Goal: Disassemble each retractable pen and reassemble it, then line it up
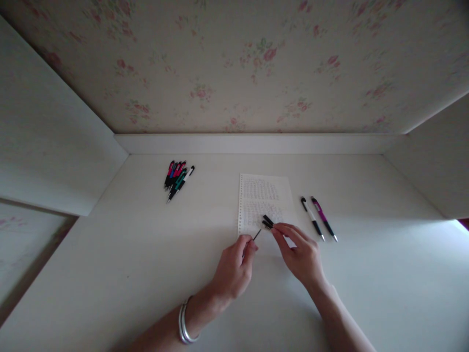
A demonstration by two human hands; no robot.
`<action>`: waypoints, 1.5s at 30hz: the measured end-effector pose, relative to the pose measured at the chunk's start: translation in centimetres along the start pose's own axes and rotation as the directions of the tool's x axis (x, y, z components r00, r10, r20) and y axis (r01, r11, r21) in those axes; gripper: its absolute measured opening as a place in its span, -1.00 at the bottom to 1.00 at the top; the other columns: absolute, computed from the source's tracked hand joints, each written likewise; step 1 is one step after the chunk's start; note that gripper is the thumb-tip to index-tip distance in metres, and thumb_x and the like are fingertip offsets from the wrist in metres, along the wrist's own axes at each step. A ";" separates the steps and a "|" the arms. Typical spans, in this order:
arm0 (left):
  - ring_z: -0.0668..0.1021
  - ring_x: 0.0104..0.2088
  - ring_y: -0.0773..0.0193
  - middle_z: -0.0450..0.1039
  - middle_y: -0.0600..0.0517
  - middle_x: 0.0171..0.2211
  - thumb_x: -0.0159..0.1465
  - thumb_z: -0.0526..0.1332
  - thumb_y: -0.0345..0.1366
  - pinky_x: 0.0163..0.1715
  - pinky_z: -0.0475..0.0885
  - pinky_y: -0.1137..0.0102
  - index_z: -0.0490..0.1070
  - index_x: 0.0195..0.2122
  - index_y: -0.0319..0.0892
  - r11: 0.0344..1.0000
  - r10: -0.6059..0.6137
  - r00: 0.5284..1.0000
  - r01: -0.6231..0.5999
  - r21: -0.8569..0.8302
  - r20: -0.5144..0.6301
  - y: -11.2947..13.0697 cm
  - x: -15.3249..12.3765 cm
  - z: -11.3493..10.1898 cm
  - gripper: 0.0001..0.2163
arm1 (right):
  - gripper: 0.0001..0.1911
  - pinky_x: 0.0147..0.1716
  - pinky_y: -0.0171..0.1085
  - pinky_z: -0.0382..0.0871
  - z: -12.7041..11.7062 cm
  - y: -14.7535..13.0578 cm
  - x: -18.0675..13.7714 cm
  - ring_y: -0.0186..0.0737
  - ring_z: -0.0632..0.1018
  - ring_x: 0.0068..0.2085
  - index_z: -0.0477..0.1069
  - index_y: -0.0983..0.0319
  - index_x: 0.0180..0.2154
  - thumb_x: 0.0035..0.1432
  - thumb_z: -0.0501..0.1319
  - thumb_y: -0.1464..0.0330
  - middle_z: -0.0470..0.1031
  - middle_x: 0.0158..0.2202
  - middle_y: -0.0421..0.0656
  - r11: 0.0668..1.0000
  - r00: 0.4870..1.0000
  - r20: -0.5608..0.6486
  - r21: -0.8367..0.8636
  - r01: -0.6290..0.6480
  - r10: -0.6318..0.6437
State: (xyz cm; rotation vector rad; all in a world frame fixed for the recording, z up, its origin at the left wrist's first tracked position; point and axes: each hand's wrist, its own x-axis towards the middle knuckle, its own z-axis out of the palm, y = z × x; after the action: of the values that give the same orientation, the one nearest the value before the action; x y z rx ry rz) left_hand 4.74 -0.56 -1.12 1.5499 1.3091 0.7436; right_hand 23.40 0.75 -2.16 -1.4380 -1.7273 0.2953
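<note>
My left hand (pixel 234 266) is closed, its thumb and fingers pinching a thin dark pen refill (pixel 257 234) whose tip points up and to the right. Just to the right, my right hand (pixel 302 254) pinches black pen parts (pixel 268 221) between thumb and fingertips. Two dark ends stick out from that grip; their exact shape is too small to tell. The refill tip is close to these parts. Both hands are over the lower part of a sheet of paper (pixel 266 195) with handwriting and holes down its left edge.
Right of the paper lie a white-and-black pen (pixel 311 217) and a purple-and-black pen (pixel 324 218), side by side. Several pens (pixel 178 178) in pink, blue, green and white form a pile at the far left. The white desk (pixel 146 254) meets a flowered wall (pixel 234 73) behind and side panels.
</note>
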 end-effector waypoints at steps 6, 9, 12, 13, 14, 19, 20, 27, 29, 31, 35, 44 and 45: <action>0.44 -0.43 0.30 0.42 0.08 -0.43 0.45 -0.04 -0.19 -0.39 0.27 0.44 0.33 -0.27 -0.13 1.000 0.015 1.000 -0.015 -0.007 0.002 -0.1 0.2 0.1 -0.76 | -0.73 -0.08 -0.14 0.56 0.1 -2.7 -0.8 -0.10 0.60 -0.03 0.51 0.14 0.01 0.31 0.17 0.38 0.60 -0.05 -0.06 0.982 0.973 0.221 0.184 0.030 -0.071; 0.43 -0.43 0.30 0.41 0.09 -0.43 0.44 -0.04 -0.21 -0.38 0.26 0.44 0.33 -0.29 -0.14 1.000 0.031 1.000 -0.031 -0.005 -0.005 0.0 0.2 0.1 -0.76 | -0.69 0.00 -0.11 0.53 0.7 -2.9 -1.0 -0.10 0.58 0.03 0.49 0.13 0.05 0.31 0.16 0.40 0.59 0.00 -0.08 0.986 0.973 0.215 0.160 0.048 -0.083; 0.42 -0.44 0.31 0.41 0.08 -0.43 0.44 -0.04 -0.21 -0.39 0.26 0.45 0.33 -0.29 -0.14 1.000 0.030 1.000 -0.030 0.004 -0.004 0.0 0.2 0.1 -0.76 | -0.69 0.02 -0.12 0.52 0.9 -2.5 -1.0 -0.11 0.58 0.03 0.49 0.13 0.05 0.31 0.16 0.40 0.57 0.02 -0.10 0.988 0.981 0.189 0.154 0.010 -0.040; 0.42 -0.44 0.31 0.41 0.08 -0.43 0.44 -0.03 -0.20 -0.39 0.26 0.45 0.33 -0.28 -0.14 1.000 0.027 1.000 -0.027 0.007 -0.002 0.0 0.1 0.1 -0.76 | -0.70 0.01 -0.13 0.53 0.8 -2.4 -0.9 -0.10 0.59 0.02 0.50 0.13 0.04 0.31 0.15 0.40 0.57 0.02 -0.09 0.988 0.986 0.168 0.155 -0.016 -0.011; 0.42 -0.45 0.31 0.41 0.08 -0.44 0.44 -0.03 -0.20 -0.40 0.26 0.45 0.34 -0.28 -0.14 1.000 0.022 1.000 -0.022 0.009 -0.002 -0.1 0.1 0.2 -0.76 | -0.70 -0.01 -0.13 0.54 0.7 -2.2 -0.8 -0.10 0.59 0.01 0.50 0.13 0.03 0.31 0.16 0.39 0.58 0.01 -0.09 0.987 0.990 0.138 0.156 -0.046 0.025; 0.39 -0.47 0.32 0.36 0.10 -0.47 0.44 -0.03 -0.17 -0.42 0.25 0.45 0.34 -0.27 -0.15 1.000 0.002 1.000 -0.003 -0.028 -0.018 -0.2 0.1 0.2 -0.75 | -0.78 -0.20 -0.18 0.58 -0.2 -1.6 1.1 -0.12 0.62 -0.14 0.55 0.16 -0.10 0.31 0.15 0.31 0.60 -0.13 -0.06 0.979 0.978 -0.100 0.113 -0.169 0.181; 0.39 -0.47 0.33 0.35 0.10 -0.48 0.44 -0.03 -0.16 -0.43 0.25 0.45 0.33 -0.29 -0.15 0.998 -0.004 1.000 0.003 -0.055 -0.027 -0.2 0.1 0.1 -0.75 | -0.78 -0.23 -0.19 0.57 -0.3 -1.5 1.5 -0.14 0.62 -0.18 0.54 0.16 -0.12 0.32 0.14 0.30 0.59 -0.15 -0.06 0.981 0.976 -0.121 0.088 -0.172 0.182; 0.27 -0.55 0.38 0.22 0.17 -0.54 0.44 -0.03 -0.09 -0.50 0.19 0.47 0.28 -0.31 -0.14 0.966 -0.100 0.991 0.075 -0.249 -0.091 0.0 0.3 -0.3 -0.72 | -0.76 -0.21 -0.16 0.45 1.5 -1.6 2.5 -0.12 0.53 -0.24 0.52 0.20 -0.17 0.36 0.07 0.37 0.56 -0.27 -0.06 0.964 0.957 0.261 -0.197 0.180 -0.125; 0.25 -0.56 0.38 0.17 0.19 -0.56 0.43 -0.03 -0.08 -0.52 0.18 0.47 0.27 -0.31 -0.14 0.955 -0.114 0.989 0.084 -0.283 -0.090 0.0 0.4 -0.3 -0.72 | -0.77 -0.23 -0.15 0.43 2.3 -1.8 2.4 -0.11 0.50 -0.26 0.51 0.21 -0.18 0.36 0.07 0.41 0.55 -0.29 -0.05 0.932 0.930 0.341 -0.273 0.240 -0.140; 0.23 -0.55 0.37 0.13 0.19 -0.57 0.43 -0.02 -0.07 -0.53 0.16 0.47 0.27 -0.30 -0.14 0.946 -0.122 0.988 0.088 -0.311 -0.092 -0.1 0.4 -0.3 -0.72 | -0.78 -0.25 -0.15 0.41 2.7 -1.8 2.4 -0.10 0.49 -0.26 0.51 0.22 -0.17 0.35 0.08 0.42 0.54 -0.30 -0.05 0.909 0.913 0.385 -0.320 0.267 -0.132; 0.22 -0.54 0.37 0.11 0.20 -0.57 0.43 -0.01 -0.07 -0.54 0.16 0.48 0.27 -0.30 -0.14 0.930 -0.128 0.986 0.081 -0.359 -0.106 -0.2 0.4 -0.2 -0.72 | -0.76 -0.26 -0.17 0.42 2.6 -1.8 2.3 -0.11 0.50 -0.26 0.49 0.21 -0.08 0.35 0.08 0.42 0.55 -0.27 -0.04 0.911 0.913 0.378 -0.303 0.281 -0.156; 0.31 -0.48 0.37 0.24 0.16 -0.51 0.40 0.07 -0.09 -0.46 0.22 0.48 0.40 -0.27 -0.18 0.959 -0.090 0.992 0.064 -0.277 -0.084 -0.4 0.6 -0.2 -0.72 | -0.68 -0.07 -0.16 0.50 0.5 -3.9 0.2 -0.12 0.57 -0.04 0.39 0.17 0.10 0.36 0.07 0.39 0.57 -0.05 -0.05 0.979 0.944 0.304 0.189 0.070 -0.126; 0.31 -0.49 0.37 0.25 0.16 -0.52 0.39 0.07 -0.09 -0.47 0.22 0.48 0.41 -0.26 -0.18 0.962 -0.084 0.993 0.060 -0.265 -0.079 -0.4 0.6 -0.2 -0.72 | -0.66 -0.03 -0.13 0.49 0.5 -4.0 0.1 -0.11 0.56 -0.01 0.38 0.16 0.12 0.36 0.07 0.40 0.57 -0.03 -0.05 0.978 0.938 0.314 0.185 0.092 -0.148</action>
State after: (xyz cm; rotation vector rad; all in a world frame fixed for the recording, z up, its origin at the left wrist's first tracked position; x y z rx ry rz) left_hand 4.55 0.12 -1.52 1.2633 1.2681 0.9102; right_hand 20.23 -0.27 0.17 -1.2041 -1.9940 0.6267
